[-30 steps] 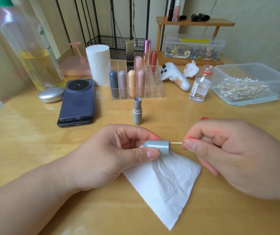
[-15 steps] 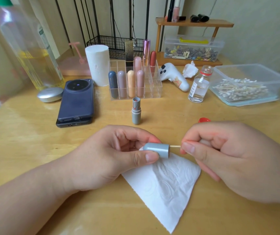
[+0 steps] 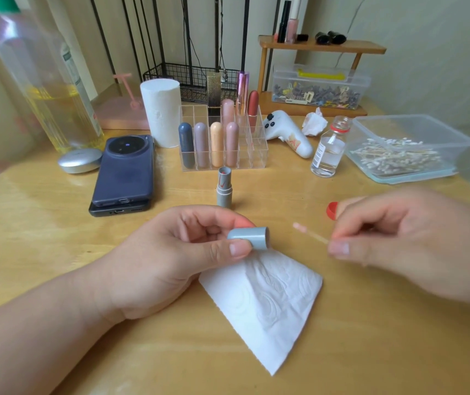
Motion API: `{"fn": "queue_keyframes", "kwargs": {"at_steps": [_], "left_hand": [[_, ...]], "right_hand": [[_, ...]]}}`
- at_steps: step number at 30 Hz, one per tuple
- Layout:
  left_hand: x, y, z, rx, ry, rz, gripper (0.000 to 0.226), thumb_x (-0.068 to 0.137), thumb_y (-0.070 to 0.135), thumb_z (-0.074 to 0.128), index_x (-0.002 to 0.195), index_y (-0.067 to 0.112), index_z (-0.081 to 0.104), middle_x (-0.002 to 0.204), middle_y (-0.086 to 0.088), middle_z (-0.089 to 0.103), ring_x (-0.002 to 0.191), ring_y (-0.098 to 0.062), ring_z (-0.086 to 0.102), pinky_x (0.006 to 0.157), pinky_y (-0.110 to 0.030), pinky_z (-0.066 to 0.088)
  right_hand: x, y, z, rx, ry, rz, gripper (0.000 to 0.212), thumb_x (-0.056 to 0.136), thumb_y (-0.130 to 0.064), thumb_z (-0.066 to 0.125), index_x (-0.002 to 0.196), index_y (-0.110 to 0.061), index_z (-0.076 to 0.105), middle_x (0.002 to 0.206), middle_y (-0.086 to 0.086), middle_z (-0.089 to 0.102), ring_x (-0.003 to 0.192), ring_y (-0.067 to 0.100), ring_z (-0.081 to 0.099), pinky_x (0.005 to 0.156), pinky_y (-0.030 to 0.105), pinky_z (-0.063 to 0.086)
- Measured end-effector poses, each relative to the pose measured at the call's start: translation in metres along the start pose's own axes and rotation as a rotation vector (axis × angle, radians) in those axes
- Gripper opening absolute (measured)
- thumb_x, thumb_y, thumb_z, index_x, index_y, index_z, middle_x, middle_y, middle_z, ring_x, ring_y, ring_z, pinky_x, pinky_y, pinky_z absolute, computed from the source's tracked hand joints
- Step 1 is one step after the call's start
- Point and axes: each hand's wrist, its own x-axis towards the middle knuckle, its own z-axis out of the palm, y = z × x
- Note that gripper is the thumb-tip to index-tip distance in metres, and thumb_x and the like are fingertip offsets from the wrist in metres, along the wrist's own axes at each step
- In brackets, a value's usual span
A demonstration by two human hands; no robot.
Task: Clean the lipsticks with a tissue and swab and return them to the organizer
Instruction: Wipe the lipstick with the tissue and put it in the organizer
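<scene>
The left hand [image 3: 171, 260] pinches a grey lipstick cap [image 3: 249, 237] over a white tissue [image 3: 265, 303]; the right hand [image 3: 399, 243] holds a swab [image 3: 309, 232] (tip tinted pink) just clear of the cap's mouth, the uncapped lipstick [image 3: 224, 187] upright before the organizer [image 3: 223, 138]

Organizer [image 3: 252, 155] set behind uncapped lipstick [image 3: 224, 189]; phones [image 3: 124, 172] stacked left; swab tub [image 3: 404, 149] right; tissue [image 3: 268, 303] laid nearest on tabletop [image 3: 57, 238].

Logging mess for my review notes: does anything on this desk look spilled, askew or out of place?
Nothing looks spilled. The small clear bottle stands open, its red cap lying apart by the right hand. An uncapped lipstick with red smears stands outside the organizer; the left hand holds a matching grey cap.
</scene>
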Motion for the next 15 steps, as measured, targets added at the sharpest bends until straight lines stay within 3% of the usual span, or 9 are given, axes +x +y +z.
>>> {"fn": "queue_keyframes", "kwargs": {"at_steps": [2, 4, 6, 10, 12, 15], "left_hand": [[0.0, -0.001, -0.001, -0.026, 0.002, 0.004, 0.029, 0.072, 0.015, 0.079, 0.099, 0.006, 0.074, 0.101, -0.027, 0.067, 0.094, -0.035, 0.061, 0.087, -0.036, 0.052], [0.0, 0.0, -0.001, -0.043, -0.003, 0.009, 0.031, 0.07, 0.012, 0.079, 0.099, 0.004, 0.073, 0.1, -0.026, 0.067, 0.091, -0.032, 0.061, 0.084, -0.031, 0.053], [0.0, 0.0, -0.001, -0.049, -0.013, 0.014, 0.031, 0.069, 0.01, 0.079, 0.098, 0.003, 0.071, 0.097, -0.024, 0.067, 0.089, -0.031, 0.062, 0.081, -0.029, 0.053], [-0.001, 0.001, -0.001, -0.043, -0.028, 0.02, 0.03, 0.069, 0.009, 0.079, 0.097, 0.003, 0.071, 0.092, -0.019, 0.068, 0.083, -0.026, 0.064, 0.077, -0.027, 0.055], [-0.001, 0.001, 0.0, -0.02, -0.024, 0.022, 0.03, 0.069, 0.01, 0.08, 0.097, 0.002, 0.07, 0.093, -0.021, 0.067, 0.086, -0.03, 0.062, 0.08, -0.031, 0.054], [-0.001, 0.001, 0.002, 0.037, -0.004, 0.018, 0.032, 0.07, 0.012, 0.08, 0.098, 0.001, 0.069, 0.101, -0.034, 0.065, 0.094, -0.043, 0.06, 0.091, -0.047, 0.046]], "right_hand": [[0.002, 0.015, -0.016, -0.054, 0.181, 0.109, 0.023, 0.071, -0.058, 0.076, 0.075, -0.036, 0.076, 0.066, 0.008, 0.067, 0.06, 0.027, 0.057, 0.061, 0.032, 0.044], [0.005, 0.029, -0.03, -0.141, 0.28, 0.234, 0.009, 0.074, -0.038, 0.079, 0.067, -0.035, 0.074, 0.059, 0.008, 0.067, 0.045, 0.015, 0.048, 0.058, 0.027, 0.039], [0.007, 0.035, -0.033, -0.234, 0.244, 0.354, 0.02, 0.078, -0.027, 0.078, 0.06, -0.032, 0.071, 0.057, 0.003, 0.068, 0.04, 0.01, 0.045, 0.055, 0.027, 0.042], [0.011, 0.037, -0.029, -0.324, 0.173, 0.47, 0.018, 0.078, -0.031, 0.079, 0.062, -0.033, 0.071, 0.058, -0.003, 0.069, 0.049, 0.012, 0.054, 0.058, 0.034, 0.05], [0.014, 0.039, -0.026, -0.335, 0.182, 0.469, 0.018, 0.077, -0.031, 0.081, 0.062, -0.027, 0.071, 0.058, -0.002, 0.069, 0.046, 0.009, 0.051, 0.055, 0.029, 0.046], [0.017, 0.041, -0.023, -0.357, 0.184, 0.479, 0.021, 0.078, -0.032, 0.08, 0.063, -0.021, 0.071, 0.058, -0.004, 0.069, 0.041, 0.004, 0.048, 0.052, 0.025, 0.042]]}}
